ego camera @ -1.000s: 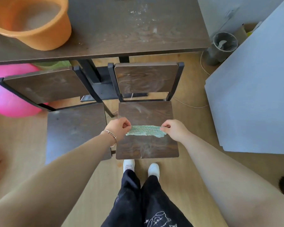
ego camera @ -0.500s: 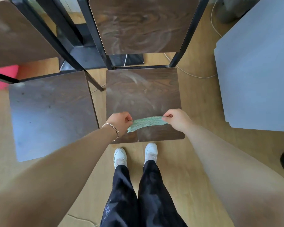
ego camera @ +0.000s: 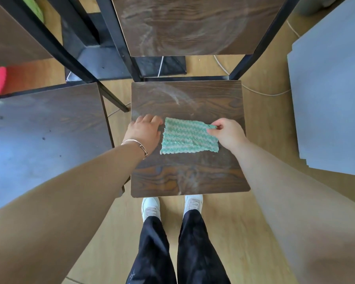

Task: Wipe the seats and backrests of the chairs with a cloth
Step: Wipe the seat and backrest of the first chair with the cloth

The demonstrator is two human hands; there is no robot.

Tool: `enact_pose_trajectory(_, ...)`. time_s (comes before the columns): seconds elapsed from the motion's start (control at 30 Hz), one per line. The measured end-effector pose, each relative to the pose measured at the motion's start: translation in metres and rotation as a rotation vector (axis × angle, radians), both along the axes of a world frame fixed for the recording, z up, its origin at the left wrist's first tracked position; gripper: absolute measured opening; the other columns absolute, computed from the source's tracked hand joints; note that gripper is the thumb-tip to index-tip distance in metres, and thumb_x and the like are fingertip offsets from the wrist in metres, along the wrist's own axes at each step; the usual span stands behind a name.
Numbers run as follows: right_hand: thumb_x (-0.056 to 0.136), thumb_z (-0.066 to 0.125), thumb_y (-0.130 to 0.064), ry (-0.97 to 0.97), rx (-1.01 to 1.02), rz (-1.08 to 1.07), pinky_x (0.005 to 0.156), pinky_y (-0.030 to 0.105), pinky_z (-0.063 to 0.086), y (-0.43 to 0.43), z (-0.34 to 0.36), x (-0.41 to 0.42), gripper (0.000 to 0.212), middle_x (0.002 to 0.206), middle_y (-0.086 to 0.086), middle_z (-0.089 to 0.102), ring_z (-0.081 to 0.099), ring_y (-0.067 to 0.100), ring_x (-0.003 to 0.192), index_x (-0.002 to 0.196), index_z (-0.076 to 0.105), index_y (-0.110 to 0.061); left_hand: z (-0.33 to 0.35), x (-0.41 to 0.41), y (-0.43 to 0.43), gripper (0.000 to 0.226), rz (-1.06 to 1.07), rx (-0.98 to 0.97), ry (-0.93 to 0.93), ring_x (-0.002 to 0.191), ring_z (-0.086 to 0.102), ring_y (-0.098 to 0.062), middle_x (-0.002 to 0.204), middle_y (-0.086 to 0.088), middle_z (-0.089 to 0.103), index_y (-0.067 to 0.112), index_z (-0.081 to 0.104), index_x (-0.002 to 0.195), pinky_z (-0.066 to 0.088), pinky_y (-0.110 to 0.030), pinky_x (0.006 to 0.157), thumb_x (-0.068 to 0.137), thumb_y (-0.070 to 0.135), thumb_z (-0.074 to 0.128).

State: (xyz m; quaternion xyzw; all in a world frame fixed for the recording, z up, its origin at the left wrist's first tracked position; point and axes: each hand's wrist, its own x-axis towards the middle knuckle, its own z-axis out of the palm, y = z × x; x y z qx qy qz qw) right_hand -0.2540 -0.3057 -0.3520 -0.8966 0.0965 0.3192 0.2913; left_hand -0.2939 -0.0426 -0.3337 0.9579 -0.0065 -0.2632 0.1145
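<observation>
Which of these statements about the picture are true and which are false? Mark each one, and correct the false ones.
1. The cloth lies flat on the chair seat directly ahead of the person. True.
2. The right hand pinches a corner of the cloth. True.
3. The bracelet sits on the right wrist. False: it is at the wrist of the left hand.
4. The cloth is plain red. False: it is green with pale stripes.
5. The shoes are black. False: they are white.
</observation>
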Motion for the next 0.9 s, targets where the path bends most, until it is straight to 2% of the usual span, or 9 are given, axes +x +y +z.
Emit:
enact_pose_trajectory(0.07,0.086,0.072,-0.031,0.018,-0.043,0.012,0.075,0.032,0.047,-0.001,-0.001,-0.004,0.03,0.101,0.001,0.064,0.06,0.022,0.093,0.112,0.064,-0.016,-0.002,-0.013,0.008,0.045,-0.043,0.084,-0.004,0.125,0.04,-0.027,0.135,-0.004,0.045,0.024,0.039,0.137,0.038,-0.042,0.1,0.095,0.034,0.049)
enact_pose_trajectory(0.13,0.086,0.071,-0.026,0.026,-0.109,0.04,0.058,0.03,0.038,-0.004,-0.002,-0.006,0.015,0.081,0.001,0.058,0.056,0.021,0.076,0.083,0.059,-0.018,-0.006,-0.027,0.018,0.054,-0.084,0.153,-0.013,0.124,0.04,-0.028,0.134,-0.004,0.043,0.024,0.034,0.14,0.038,-0.042,0.1,0.092,0.041,0.051)
enact_pose_trajectory(0.17,0.087,0.07,-0.024,0.029,-0.129,0.044,0.052,0.03,0.031,-0.004,-0.003,-0.007,0.028,0.07,0.0,0.05,0.049,0.02,0.065,0.07,0.048,-0.018,-0.007,-0.033,0.023,0.056,-0.096,0.179,-0.023,0.124,0.039,-0.028,0.134,-0.004,0.043,0.024,0.033,0.14,0.038,-0.042,0.1,0.091,0.043,0.052)
enact_pose_trajectory(0.23,0.09,0.065,-0.022,0.012,-0.162,0.069,0.049,0.03,0.023,-0.001,0.001,-0.009,0.041,0.061,0.0,0.037,0.037,0.018,0.056,0.063,0.036,-0.016,-0.006,-0.041,0.03,0.059,-0.109,0.216,-0.047,0.125,0.038,-0.028,0.134,-0.003,0.043,0.024,0.033,0.14,0.036,-0.042,0.101,0.089,0.048,0.053)
enact_pose_trajectory(0.43,0.092,0.057,-0.022,-0.073,-0.054,0.038,0.05,0.025,0.033,0.041,0.018,-0.015,0.021,0.068,-0.005,0.048,0.045,0.011,0.059,0.073,0.049,-0.02,0.005,-0.054,0.042,0.057,-0.11,0.236,-0.103,0.13,0.034,-0.027,0.138,-0.002,0.042,0.024,0.034,0.14,0.031,-0.042,0.106,0.092,0.053,0.045)
enact_pose_trajectory(0.53,0.091,0.06,-0.025,-0.051,0.081,0.028,0.051,0.015,0.038,0.073,0.022,-0.021,0.012,0.076,-0.011,0.057,0.053,0.002,0.063,0.08,0.057,-0.022,0.01,-0.058,0.047,0.055,-0.089,0.247,-0.111,0.131,0.034,-0.028,0.139,-0.004,0.042,0.023,0.037,0.138,0.03,-0.043,0.107,0.091,0.052,0.046)
enact_pose_trajectory(0.63,0.089,0.064,-0.03,0.017,0.233,0.015,0.073,0.026,0.055,0.095,0.018,-0.031,0.011,0.096,-0.008,0.067,0.066,0.008,0.084,0.097,0.069,-0.024,0.012,-0.061,0.052,0.054,-0.061,0.245,-0.11,0.13,0.034,-0.029,0.14,-0.005,0.041,0.021,0.039,0.136,0.03,-0.044,0.107,0.09,0.05,0.048)
enact_pose_trajectory(0.73,0.091,0.064,-0.025,-0.078,0.167,0.105,0.086,0.027,0.05,0.096,0.011,-0.037,0.021,0.109,-0.004,0.066,0.064,0.013,0.095,0.11,0.07,-0.021,0.011,-0.064,0.057,0.056,-0.051,0.248,-0.107,0.133,0.032,-0.028,0.143,-0.004,0.039,0.022,0.038,0.137,0.028,-0.044,0.108,0.091,0.05,0.048)
enact_pose_trajectory(0.9,0.093,0.062,-0.027,-0.215,0.036,0.378,0.08,0.032,0.049,0.095,-0.003,-0.037,0.03,0.125,-0.007,0.05,0.057,0.016,0.091,0.123,0.064,-0.025,0.004,-0.067,0.062,0.056,-0.043,0.256,-0.105,0.133,0.031,-0.029,0.143,-0.004,0.038,0.022,0.037,0.138,0.027,-0.045,0.11,0.092,0.051,0.045)
